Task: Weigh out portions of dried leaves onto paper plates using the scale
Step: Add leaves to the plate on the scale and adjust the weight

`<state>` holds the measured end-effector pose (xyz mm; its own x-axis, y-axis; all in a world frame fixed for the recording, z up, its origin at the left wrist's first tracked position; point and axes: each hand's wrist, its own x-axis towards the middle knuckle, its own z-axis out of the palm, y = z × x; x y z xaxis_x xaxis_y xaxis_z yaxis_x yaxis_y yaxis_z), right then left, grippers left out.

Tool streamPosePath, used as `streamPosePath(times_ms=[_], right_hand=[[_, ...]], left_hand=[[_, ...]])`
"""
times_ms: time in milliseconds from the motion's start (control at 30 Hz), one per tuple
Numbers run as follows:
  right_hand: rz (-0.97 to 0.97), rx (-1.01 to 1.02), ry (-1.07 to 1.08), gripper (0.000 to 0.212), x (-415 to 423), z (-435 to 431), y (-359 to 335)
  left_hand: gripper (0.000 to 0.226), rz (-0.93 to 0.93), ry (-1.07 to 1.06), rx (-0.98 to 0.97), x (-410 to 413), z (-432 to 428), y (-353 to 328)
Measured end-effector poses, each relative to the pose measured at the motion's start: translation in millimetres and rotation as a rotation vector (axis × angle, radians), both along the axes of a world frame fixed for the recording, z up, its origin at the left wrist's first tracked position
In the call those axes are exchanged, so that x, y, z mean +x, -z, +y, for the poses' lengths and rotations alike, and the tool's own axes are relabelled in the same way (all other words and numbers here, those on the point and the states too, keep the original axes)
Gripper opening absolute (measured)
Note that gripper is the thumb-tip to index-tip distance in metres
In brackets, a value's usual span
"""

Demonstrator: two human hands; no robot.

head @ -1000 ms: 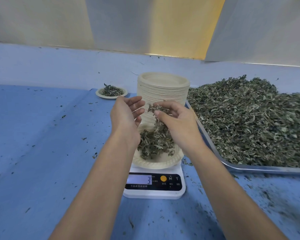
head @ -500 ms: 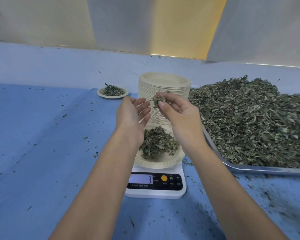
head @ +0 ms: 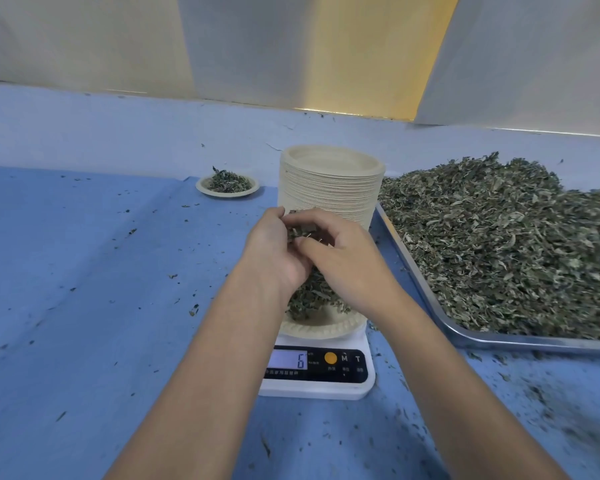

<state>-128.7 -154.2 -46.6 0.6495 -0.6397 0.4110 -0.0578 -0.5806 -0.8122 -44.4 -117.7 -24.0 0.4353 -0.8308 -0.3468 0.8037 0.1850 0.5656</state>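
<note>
Both hands meet just above the paper plate that sits on the scale, near the middle of the table. The left hand and the right hand are curled together round a small clump of dried leaves, fingers pinched in rather than spread. A pile of leaves already lies on the plate beneath them, and the display reads what looks like 6. The step in hand seems to be topping up this portion. To do it well, release the clump in small pinches over the middle of the plate, from low so little falls past the rim. Keep both hands off the plate and scale so they add no weight, and let the number settle before adding more. More leaves lie in the big heap on the metal tray to the right. A stack of spare plates stands just behind the scale, and one filled plate sits far left of it.
</note>
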Motion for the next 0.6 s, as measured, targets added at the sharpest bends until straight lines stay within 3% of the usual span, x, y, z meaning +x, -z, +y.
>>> streamPosePath(times_ms=[267, 600], right_hand=[[-0.103, 0.049, 0.003, 0.039, -2.2, 0.2, -3.4], [-0.092, 0.050, 0.015, 0.042, -3.0, -1.6, -3.4]], left_hand=[[0.019, 0.142, -0.057, -0.094, 8.4, -5.0, 5.7], [0.008, 0.097, -0.039, -0.076, 4.6, -1.7, 2.8]])
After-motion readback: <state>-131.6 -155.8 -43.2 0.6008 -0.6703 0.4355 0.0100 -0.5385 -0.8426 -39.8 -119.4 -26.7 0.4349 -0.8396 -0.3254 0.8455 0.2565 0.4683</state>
